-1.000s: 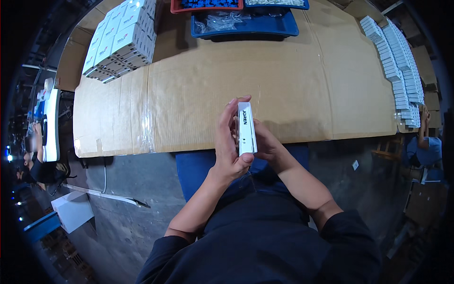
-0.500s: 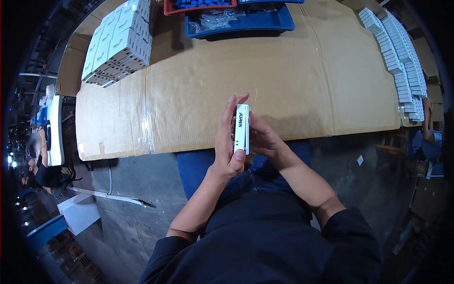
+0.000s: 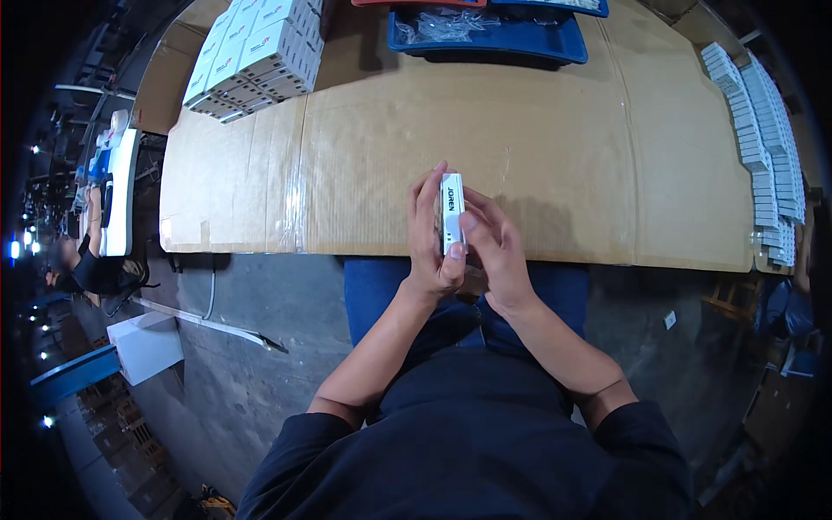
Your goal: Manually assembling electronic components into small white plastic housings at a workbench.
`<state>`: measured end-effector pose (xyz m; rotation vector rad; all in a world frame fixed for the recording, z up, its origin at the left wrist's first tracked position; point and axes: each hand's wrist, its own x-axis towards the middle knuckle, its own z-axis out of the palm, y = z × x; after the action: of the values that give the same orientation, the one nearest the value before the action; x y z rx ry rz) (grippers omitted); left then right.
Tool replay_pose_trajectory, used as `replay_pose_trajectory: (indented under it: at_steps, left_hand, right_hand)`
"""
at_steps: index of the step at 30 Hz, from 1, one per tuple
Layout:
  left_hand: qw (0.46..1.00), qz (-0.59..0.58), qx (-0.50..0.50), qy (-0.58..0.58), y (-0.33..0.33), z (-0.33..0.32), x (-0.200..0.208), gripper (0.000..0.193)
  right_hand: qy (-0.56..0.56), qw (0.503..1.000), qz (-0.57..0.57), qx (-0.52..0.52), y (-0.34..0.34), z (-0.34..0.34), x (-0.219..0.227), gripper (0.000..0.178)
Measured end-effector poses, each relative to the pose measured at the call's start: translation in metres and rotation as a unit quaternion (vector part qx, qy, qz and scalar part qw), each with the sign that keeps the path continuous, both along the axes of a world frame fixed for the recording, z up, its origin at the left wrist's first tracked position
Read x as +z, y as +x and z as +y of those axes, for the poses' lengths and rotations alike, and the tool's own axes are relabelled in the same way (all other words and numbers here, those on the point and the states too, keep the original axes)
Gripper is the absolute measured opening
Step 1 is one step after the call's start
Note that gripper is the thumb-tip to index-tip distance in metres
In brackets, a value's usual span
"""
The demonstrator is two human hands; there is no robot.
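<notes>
A slim white box (image 3: 452, 227) with dark print along its narrow side is held upright between my hands, just above the near edge of the cardboard-covered table. My left hand (image 3: 429, 238) is closed round its left side, the thumb at the lower end and the fingers reaching to the top. On the other side, my right hand (image 3: 500, 251) grips the box too, its thumb pressed on the narrow side and its fingers curled behind. The faces of the box under my palms are hidden.
Stacked white boxes (image 3: 269, 54) stand at the table's far left. A blue tray (image 3: 529, 50) of clear plastic bags is at the back, beside a red tray (image 3: 416, 3). Rows of white pieces (image 3: 752, 147) line the right edge. Someone (image 3: 94, 251) sits at a white table on the left.
My right hand has closed in, its thumb now on the printed side of the box. The view has shifted, so the table and stacks appear further right.
</notes>
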<state>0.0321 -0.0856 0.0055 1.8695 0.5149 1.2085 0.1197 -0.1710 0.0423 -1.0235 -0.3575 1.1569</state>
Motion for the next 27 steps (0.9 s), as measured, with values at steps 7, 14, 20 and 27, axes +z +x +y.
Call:
replay_pose_trajectory:
  at_steps: [7, 14, 20, 27]
  left_hand:
    - [0.999, -0.021, 0.004, -0.032, 0.002, 0.002, 0.001, 0.093]
    - [0.999, 0.000, 0.019, -0.045, -0.003, 0.003, -0.005, 0.079]
    - [0.999, 0.007, 0.028, -0.032, 0.000, 0.002, -0.002, 0.075]
    - [0.998, -0.002, 0.033, -0.059, 0.001, 0.001, -0.004, 0.073]
  right_hand:
    - [0.002, 0.999, -0.016, -0.033, -0.008, 0.004, 0.008, 0.049]
    - [-0.014, 0.992, -0.129, 0.000, -0.008, -0.005, -0.007, 0.041]
    - [-0.021, 0.986, -0.164, 0.002, -0.014, -0.004, 0.000, 0.044]
    - [-0.041, 0.982, -0.183, -0.032, -0.013, -0.002, -0.005, 0.038]
